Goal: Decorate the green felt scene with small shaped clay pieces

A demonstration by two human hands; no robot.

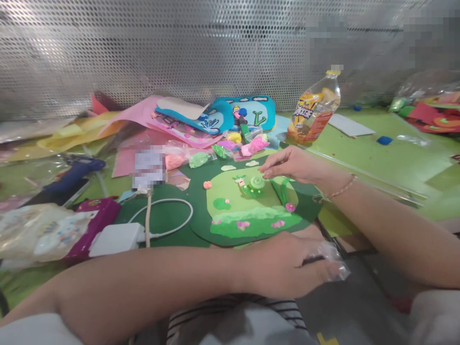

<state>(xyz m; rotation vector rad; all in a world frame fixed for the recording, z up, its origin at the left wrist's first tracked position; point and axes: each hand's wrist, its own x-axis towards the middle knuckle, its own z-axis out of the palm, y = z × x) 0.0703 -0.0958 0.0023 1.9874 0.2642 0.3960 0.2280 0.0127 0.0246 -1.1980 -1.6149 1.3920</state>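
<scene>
My right hand (pixel 287 165) comes in from the right, its thumb and fingertips pinched together just above a green clay snail (pixel 251 189). Whether a small bit sits between those fingertips I cannot make out. The snail, with a spiral shell, is on a light green panel within a dark green card (pixel 199 225). Clay grass (pixel 257 223), pink flowers and white clouds decorate the card. Across the near edge lies my left hand (pixel 283 263), its fingers closed on a crumpled clear plastic wrapper (pixel 336 261).
Several bagged clay lumps (pixel 199 159) lie behind the card. A tilted drink bottle (pixel 314 112) stands at the back right. To the left are a white charger (pixel 117 239) with its cable, a purple box (pixel 95 215) and a blue glue gun (pixel 77 175).
</scene>
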